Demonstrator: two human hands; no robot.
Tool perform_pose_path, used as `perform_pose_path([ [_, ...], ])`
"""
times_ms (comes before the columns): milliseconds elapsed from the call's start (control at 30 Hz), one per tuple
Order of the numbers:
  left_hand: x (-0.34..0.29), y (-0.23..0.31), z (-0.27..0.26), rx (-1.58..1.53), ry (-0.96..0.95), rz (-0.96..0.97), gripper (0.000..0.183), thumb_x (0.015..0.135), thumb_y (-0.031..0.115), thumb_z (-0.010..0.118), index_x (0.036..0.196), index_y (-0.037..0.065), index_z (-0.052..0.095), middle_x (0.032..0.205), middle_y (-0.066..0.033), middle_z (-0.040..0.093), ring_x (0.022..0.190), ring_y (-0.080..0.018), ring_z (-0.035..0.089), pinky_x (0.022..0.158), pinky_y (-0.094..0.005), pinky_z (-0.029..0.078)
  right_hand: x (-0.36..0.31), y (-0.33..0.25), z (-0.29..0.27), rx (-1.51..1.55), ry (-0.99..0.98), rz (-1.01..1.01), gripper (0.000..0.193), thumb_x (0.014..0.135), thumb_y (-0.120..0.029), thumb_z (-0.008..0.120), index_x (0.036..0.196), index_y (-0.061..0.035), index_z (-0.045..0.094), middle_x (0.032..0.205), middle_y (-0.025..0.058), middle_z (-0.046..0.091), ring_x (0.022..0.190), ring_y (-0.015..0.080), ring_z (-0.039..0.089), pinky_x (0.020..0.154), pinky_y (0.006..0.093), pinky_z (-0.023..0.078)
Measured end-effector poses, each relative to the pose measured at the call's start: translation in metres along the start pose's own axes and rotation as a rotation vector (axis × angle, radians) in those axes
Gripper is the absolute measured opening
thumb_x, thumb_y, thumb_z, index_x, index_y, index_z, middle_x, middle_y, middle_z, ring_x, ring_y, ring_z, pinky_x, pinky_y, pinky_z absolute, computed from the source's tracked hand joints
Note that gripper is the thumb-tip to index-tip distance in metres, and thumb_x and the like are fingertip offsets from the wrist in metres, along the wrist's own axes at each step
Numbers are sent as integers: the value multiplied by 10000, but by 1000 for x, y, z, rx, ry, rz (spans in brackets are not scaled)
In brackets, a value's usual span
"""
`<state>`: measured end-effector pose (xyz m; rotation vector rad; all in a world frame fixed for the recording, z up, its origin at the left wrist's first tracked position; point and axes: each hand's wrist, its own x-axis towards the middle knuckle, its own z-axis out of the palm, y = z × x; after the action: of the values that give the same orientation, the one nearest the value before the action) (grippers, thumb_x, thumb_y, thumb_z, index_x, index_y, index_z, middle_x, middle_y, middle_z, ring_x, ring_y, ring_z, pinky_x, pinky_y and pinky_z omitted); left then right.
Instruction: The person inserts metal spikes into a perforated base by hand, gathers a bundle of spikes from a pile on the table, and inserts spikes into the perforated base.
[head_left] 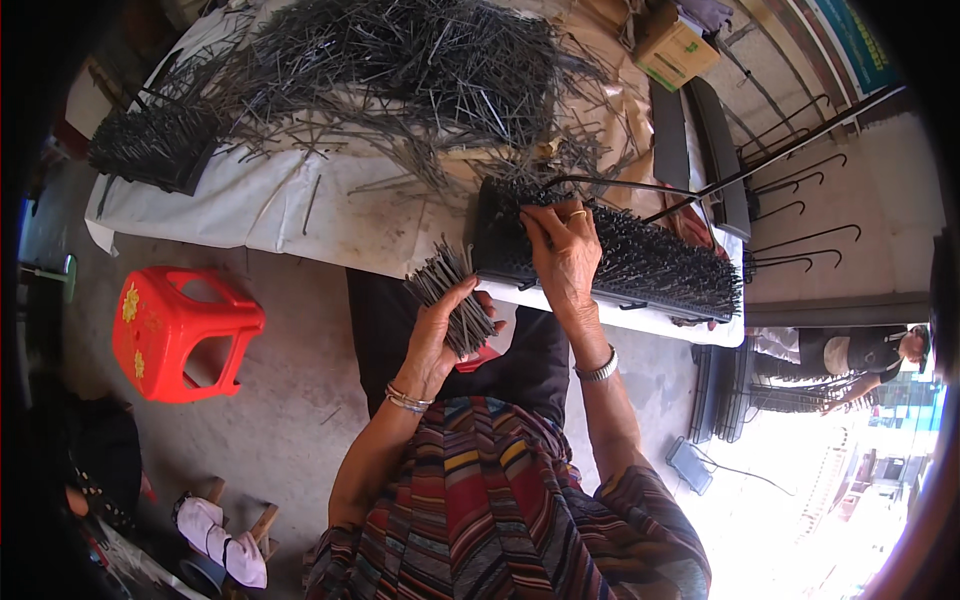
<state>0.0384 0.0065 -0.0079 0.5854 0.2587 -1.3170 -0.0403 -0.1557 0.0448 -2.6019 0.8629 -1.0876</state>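
Observation:
My left hand [440,335] is wrapped round a bundle of thin dark grey rods [450,300], held just off the table's front edge. My right hand [565,250] is closed in a pinch over a long black rack [500,238], its fingertips down near the rack's left part. Whatever sits between those fingertips is too small to make out. Short dark rods [660,262] stand densely in the rack from the right hand to its right end. The rack lies along the front edge of the table [280,205], which has a pale cover.
A big heap of loose rods [430,70] covers the table's far side. Another filled rack [155,145] stands at the left. A red stool [185,330] is on the floor. A cardboard box [675,50] sits far right. Another person [870,355] is at the right.

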Motion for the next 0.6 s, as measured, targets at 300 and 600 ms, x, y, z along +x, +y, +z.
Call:
perform_pose_path([
  [300,-19,-10,19,346,15,82,148,867,175,672,930,48,633,712,-45,628,599,-151,626,508,-290,549,1,-15,-33,517,-421,377,159,849,-139,682,970,-35,695,822,62,667,726,132,618,637,276,472],
  [600,-20,-16,27,240,57,108,172,876,133,665,977,-6,651,795,-135,694,660,-199,685,568,-306,573,-20,-20,-46,714,-552,469,83,894,-53,596,924,24,605,739,79,674,625,113,627,574,249,491],
])
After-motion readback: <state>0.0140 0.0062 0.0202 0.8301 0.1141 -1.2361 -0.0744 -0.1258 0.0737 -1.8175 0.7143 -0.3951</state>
